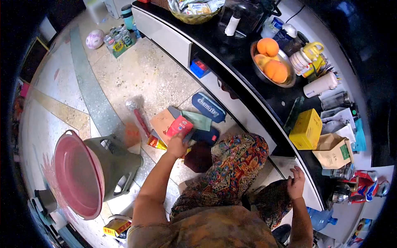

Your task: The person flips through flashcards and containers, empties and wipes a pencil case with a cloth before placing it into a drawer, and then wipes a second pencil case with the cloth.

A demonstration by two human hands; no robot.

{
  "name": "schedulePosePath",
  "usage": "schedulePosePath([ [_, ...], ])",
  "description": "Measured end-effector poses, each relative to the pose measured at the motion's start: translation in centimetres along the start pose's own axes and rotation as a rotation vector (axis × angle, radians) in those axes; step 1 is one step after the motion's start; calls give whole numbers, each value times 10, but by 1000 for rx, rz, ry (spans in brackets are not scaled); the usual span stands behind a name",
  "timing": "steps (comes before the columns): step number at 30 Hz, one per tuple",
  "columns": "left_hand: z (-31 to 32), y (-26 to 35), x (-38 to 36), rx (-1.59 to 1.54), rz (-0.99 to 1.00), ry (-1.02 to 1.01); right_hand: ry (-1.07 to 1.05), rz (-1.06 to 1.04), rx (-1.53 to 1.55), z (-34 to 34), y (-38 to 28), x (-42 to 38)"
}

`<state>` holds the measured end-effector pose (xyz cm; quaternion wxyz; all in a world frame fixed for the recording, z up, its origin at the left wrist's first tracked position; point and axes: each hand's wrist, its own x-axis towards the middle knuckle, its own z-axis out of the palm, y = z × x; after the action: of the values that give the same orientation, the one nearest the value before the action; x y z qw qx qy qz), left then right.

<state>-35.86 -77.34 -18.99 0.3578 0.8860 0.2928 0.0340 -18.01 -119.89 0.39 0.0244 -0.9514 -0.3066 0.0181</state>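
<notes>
My left hand reaches to the floor, its fingers closed on the lower edge of a red packet. Under and around the packet lie a tan envelope or folder, a pale green pouch and a dark blue case. A navy pencil case marked "chemistry" is just beyond. Close to my left wrist is a red-and-yellow wrapper, partly covered. My right hand hovers above my right knee, beside the cabinet edge, with bent fingers apart and nothing in it.
A pink basin rests against a grey-green stool at left. A red-handled tool lies nearby. Along the right runs a black counter with a bowl of orange fruit and a yellow box. Blue-and-red box sits below.
</notes>
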Motion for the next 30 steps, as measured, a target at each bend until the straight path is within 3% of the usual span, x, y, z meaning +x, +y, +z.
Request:
schedulePosePath([
  [7, 65, 1, 93, 72, 144, -49, 9, -43, -36, -37, -16, 9],
  [10, 79, 14, 127, -12, 112, -59, 74, 64, -30, -42, -1, -9],
  [12, 102, 11, 154, -197, -79, -89, 124, 241, 38, -31, 12, -21],
  [14, 141, -6, 179, -283, -122, -12, 71, 328, 22, -17, 30, -30],
  [16, 161, -9, 196, -635, -407, 82, 158, 373, 232, 4, 47, -38],
  [17, 169, -9, 203, -626, -415, 68, 118, 358, 202, 2, 42, -31],
  [20, 193, -11, 229, -531, -699, 310, 106, 297, 217, 4, 53, -34],
  [21, 236, -63, 245, -708, -681, 189, 109, 316, 223, 6, 55, -38],
  [22, 232, -50, 253, -700, -685, 178, 101, 326, 224, 9, 55, -40],
  [24, 205, -6, 259, -408, -1141, 278, 161, 502, 756, 14, 50, -42],
  [25, 212, -10, 260, -488, -1173, 364, 157, 513, 756, 14, 51, -41],
  [28, 202, 1, 263, -555, -1268, 346, 166, 460, 505, 4, 45, -26],
  [29, 213, -12, 264, -536, -1134, 288, 125, 477, 412, -5, 36, -14],
  [30, 182, 13, 262, -512, -1054, 93, 83, 493, 319, -9, 31, -8],
])
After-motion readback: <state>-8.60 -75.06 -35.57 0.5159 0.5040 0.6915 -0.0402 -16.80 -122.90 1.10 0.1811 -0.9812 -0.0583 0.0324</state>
